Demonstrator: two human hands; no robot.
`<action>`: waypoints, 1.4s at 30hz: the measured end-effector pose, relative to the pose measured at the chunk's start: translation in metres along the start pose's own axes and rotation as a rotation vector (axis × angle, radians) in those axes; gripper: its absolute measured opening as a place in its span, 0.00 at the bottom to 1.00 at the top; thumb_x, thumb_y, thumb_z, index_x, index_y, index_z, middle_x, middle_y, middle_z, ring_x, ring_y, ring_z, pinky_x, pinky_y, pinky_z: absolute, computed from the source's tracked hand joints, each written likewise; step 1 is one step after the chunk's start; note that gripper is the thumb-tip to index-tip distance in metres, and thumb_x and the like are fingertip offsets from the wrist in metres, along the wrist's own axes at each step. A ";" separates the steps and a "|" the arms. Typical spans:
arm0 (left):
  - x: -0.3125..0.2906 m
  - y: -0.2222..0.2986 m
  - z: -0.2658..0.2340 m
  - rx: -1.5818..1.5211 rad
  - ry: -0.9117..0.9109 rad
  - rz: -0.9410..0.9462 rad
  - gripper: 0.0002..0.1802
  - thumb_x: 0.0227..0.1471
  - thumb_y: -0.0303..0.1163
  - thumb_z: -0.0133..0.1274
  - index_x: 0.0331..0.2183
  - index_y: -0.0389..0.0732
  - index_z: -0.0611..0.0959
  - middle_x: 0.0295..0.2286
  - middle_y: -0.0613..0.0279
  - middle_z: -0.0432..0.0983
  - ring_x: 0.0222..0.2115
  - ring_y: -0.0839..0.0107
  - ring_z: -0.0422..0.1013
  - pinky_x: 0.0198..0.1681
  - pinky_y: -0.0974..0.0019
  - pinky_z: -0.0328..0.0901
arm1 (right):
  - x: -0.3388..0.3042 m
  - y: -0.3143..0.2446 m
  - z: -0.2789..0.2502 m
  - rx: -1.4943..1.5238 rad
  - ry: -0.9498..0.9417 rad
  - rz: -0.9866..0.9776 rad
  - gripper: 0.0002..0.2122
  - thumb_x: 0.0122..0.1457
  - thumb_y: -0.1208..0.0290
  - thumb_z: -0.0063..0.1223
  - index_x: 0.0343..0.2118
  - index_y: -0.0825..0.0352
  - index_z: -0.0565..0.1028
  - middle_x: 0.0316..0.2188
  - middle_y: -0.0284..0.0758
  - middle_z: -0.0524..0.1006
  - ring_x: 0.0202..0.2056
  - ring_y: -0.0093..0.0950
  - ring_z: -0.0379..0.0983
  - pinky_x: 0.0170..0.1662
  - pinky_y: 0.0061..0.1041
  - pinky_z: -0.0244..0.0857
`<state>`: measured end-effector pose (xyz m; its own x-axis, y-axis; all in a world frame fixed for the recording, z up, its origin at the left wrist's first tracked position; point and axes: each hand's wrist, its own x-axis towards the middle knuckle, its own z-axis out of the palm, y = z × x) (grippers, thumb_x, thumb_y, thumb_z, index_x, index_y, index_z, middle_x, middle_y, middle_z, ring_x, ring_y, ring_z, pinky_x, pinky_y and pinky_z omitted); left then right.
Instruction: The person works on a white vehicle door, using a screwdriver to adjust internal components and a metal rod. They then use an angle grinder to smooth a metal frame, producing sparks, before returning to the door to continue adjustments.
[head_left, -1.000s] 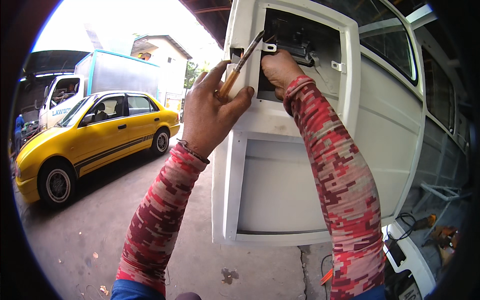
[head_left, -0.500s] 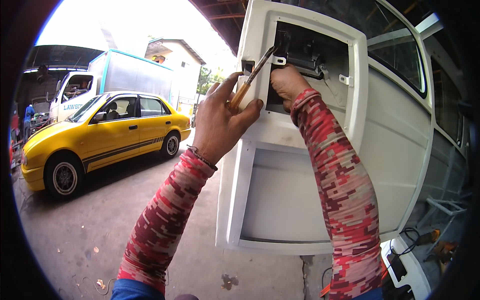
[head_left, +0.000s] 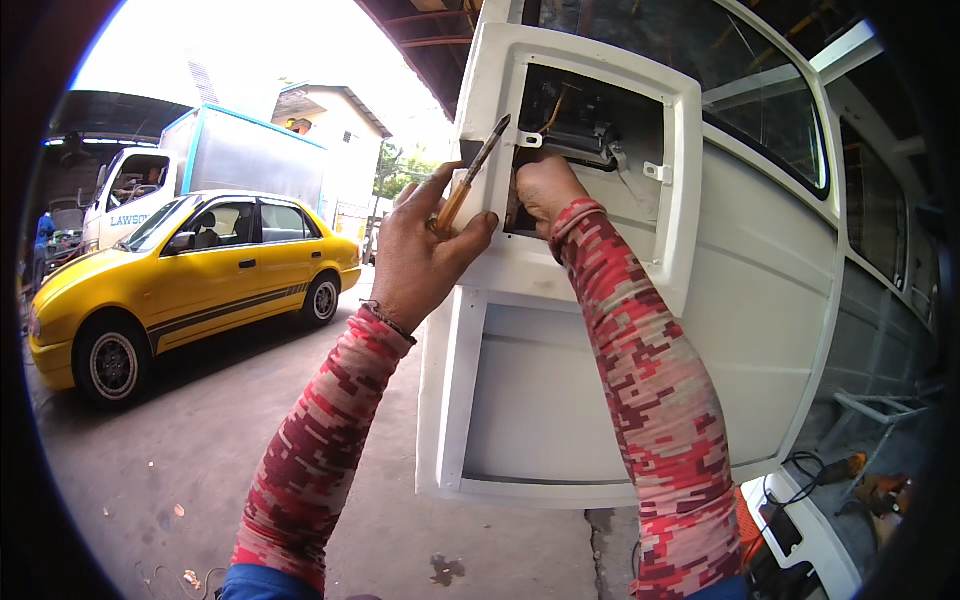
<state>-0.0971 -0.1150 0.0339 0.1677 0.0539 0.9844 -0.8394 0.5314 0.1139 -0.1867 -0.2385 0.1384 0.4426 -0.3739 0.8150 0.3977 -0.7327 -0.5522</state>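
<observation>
A worker's left hand (head_left: 425, 250) cradles a screwdriver (head_left: 468, 184), tip up, between thumb and spread fingers; just beside it, the right hand (head_left: 550, 192) curls inside an opening (head_left: 635, 125) in a white panel (head_left: 555, 400), its grip hidden.

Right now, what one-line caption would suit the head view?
Left hand holding an amber-handled screwdriver, right hand inside the rectangular opening of a white panel.

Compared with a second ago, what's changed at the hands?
View shifted slightly. The screwdriver tip has moved left relative to the opening: it now shows over the white frame, clear of the opening's edge. Nothing visibly taken or let go. Same: left hand holds the screwdriver; right hand is in the opening, fingertips hidden.
</observation>
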 end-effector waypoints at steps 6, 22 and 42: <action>0.004 0.007 -0.009 0.081 -0.088 -0.038 0.40 0.52 0.38 0.66 0.60 0.25 0.71 0.47 0.40 0.75 0.46 0.60 0.77 0.48 0.62 0.76 | -0.005 -0.008 0.005 0.171 0.023 -0.014 0.12 0.53 0.85 0.48 0.39 0.78 0.80 0.35 0.43 0.83 0.35 0.35 0.81 0.37 0.33 0.72; 0.008 0.014 -0.012 0.044 -0.100 -0.030 0.39 0.51 0.40 0.67 0.58 0.26 0.73 0.42 0.42 0.76 0.40 0.60 0.78 0.44 0.60 0.76 | 0.013 -0.011 0.007 0.168 0.087 0.012 0.07 0.51 0.82 0.58 0.33 0.76 0.83 0.31 0.41 0.83 0.31 0.32 0.80 0.34 0.34 0.71; 0.017 0.019 -0.011 0.097 -0.124 -0.025 0.41 0.51 0.41 0.67 0.59 0.26 0.72 0.46 0.36 0.76 0.44 0.55 0.79 0.48 0.56 0.77 | 0.021 -0.020 0.006 0.253 0.026 0.111 0.11 0.54 0.83 0.60 0.41 0.75 0.82 0.37 0.40 0.83 0.34 0.34 0.81 0.37 0.35 0.75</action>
<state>-0.1051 -0.0947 0.0514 0.1291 -0.0666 0.9894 -0.8828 0.4468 0.1453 -0.1810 -0.2287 0.1650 0.4754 -0.4604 0.7497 0.5379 -0.5221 -0.6618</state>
